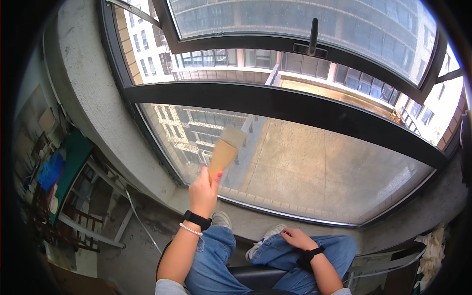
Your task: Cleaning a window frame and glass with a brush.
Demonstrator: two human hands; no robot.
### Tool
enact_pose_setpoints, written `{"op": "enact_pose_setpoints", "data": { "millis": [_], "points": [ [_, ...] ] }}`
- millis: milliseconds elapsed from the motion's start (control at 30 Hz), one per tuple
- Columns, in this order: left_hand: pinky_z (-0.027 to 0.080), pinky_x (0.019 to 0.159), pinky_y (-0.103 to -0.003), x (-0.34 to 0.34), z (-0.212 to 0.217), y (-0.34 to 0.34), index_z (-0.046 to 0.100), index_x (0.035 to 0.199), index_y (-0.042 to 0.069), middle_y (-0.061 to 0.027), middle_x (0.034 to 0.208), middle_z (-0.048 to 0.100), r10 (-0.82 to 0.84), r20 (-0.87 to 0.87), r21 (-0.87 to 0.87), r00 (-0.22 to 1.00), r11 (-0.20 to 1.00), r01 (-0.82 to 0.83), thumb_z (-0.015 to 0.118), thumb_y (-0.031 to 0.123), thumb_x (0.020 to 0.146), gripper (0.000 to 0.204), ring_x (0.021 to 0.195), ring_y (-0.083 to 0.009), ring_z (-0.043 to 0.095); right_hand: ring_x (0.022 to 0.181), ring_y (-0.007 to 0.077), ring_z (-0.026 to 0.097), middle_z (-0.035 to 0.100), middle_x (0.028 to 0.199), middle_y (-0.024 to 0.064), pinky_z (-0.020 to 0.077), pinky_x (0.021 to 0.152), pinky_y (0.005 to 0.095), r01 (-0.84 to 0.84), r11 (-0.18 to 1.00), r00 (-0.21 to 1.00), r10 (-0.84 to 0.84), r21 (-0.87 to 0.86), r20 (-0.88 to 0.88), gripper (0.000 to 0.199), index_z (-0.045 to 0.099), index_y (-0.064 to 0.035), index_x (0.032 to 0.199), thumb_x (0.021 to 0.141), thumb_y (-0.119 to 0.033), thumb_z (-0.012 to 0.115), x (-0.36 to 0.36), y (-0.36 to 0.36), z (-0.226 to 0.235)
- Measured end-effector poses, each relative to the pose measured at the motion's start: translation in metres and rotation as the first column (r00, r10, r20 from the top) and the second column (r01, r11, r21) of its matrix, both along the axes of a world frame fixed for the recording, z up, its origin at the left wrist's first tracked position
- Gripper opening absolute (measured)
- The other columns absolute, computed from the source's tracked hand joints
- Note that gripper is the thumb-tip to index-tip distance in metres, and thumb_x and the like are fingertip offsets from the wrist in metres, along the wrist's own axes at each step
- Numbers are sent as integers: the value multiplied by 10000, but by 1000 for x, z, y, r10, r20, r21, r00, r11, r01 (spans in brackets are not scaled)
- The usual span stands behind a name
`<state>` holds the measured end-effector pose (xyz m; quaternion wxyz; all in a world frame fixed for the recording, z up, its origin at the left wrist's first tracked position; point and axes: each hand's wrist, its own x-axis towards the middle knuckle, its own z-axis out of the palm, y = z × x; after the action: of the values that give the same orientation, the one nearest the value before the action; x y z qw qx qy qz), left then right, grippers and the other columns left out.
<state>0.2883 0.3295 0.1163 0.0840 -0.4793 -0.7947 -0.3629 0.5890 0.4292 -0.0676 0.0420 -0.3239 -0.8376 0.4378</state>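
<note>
My left hand (203,189), wearing a black wristband and a string of pale beads, is closed round the handle of a wide flat brush (222,155). The brush has a light wooden handle and pale bristles pointing up and away from me. Its bristle end is in front of the lower window pane (295,162); whether it touches the glass I cannot tell. My right hand (298,239), with a black band on its wrist, lies loosely over my bent right knee and holds nothing that shows. Blue jeans (211,260) cover my legs.
Above the dark frame bar (275,103), a tilted window sash (305,44) with a black handle (313,39) stands ajar. At left, a green-topped table (73,162) carries a blue bag (51,169). Crumpled pale cloth or paper (432,253) is at lower right.
</note>
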Motion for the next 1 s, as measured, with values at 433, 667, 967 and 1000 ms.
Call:
{"op": "enact_pose_setpoints", "data": {
  "millis": [433, 667, 967, 1000],
  "points": [
    [454, 588, -505, -9, -31, -3, 529, 951, 10, -237, 672, 595, 14, 82, -314, 996, 949, 12, 400, 469, 907, 479, 664, -421, 587, 780, 337, 607, 632, 851, 201, 465, 697, 364, -11, 1000, 999, 11, 5, 33, 339, 589, -1, 991, 878, -303, 482, -1, 1, -1],
    [480, 613, -437, -20, -49, -9, 635, 879, 24, -176, 702, 629, -128, -79, -690, 989, 723, 39, 457, 502, 861, 510, 705, -352, 621, 824, 389, 590, 624, 875, 225, 459, 715, 404, -4, 1000, 999, 5, -30, 49, 368, 594, 11, 973, 862, -323, 486, -3, 0, -1],
    [435, 518, -450, 5, -18, 5, 506, 845, 43, -206, 656, 580, -177, 80, 45, 981, 984, 174, 459, 468, 886, 429, 638, -388, 576, 842, 386, 591, 627, 895, 221, 466, 740, 398, 7, 999, 997, -3, -48, 77, 365, 590, 8, 987, 862, -317, 480, 0, -1, 2],
    [435, 518, -450, 2, -16, 7, 506, 845, 43, -206, 656, 580, -176, 80, 44, 981, 984, 173, 459, 468, 886, 429, 638, -388, 576, 842, 386, 591, 627, 895, 221, 466, 740, 398, 6, 999, 997, -2, -50, 76, 365, 590, 8, 987, 862, -317, 480, -1, -1, 2]
  ]
}}
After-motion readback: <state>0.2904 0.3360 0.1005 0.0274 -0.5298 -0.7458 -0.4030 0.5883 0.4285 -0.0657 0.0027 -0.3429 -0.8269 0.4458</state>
